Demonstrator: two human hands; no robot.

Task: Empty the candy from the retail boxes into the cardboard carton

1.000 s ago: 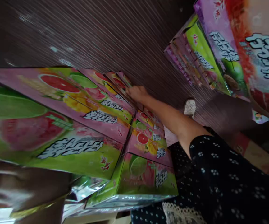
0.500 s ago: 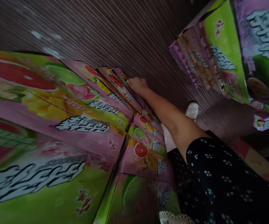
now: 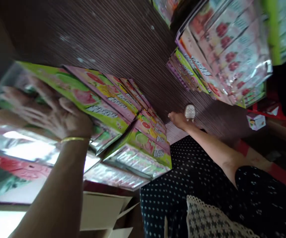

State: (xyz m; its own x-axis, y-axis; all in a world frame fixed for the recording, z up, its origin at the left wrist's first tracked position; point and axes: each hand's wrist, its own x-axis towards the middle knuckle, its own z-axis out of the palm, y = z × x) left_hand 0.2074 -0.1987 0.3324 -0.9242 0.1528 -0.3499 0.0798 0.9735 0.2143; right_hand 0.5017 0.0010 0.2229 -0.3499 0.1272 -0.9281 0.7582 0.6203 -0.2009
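Since half a second ago, my right grip [image 3: 179, 119] has drawn off the far packs toward three o'clock, and my left grip [image 3: 61, 119] has come into view at nine. Left, my fingers are spread apart, laid over the clear-wrapped side of the nearest green pack [image 3: 83, 96]. Right, my fingers look curled just beside the rows' far end; whether they close on anything, I can't tell. Pink packs [image 3: 100, 87] line up beyond the green one at ten o'clock, a second row [image 3: 151, 134] adjoining toward five. Further out lie a pale shoe [image 3: 190, 112] at three, more packs [image 3: 232, 56] at two, and open carton flaps [image 3: 102, 211] at seven.
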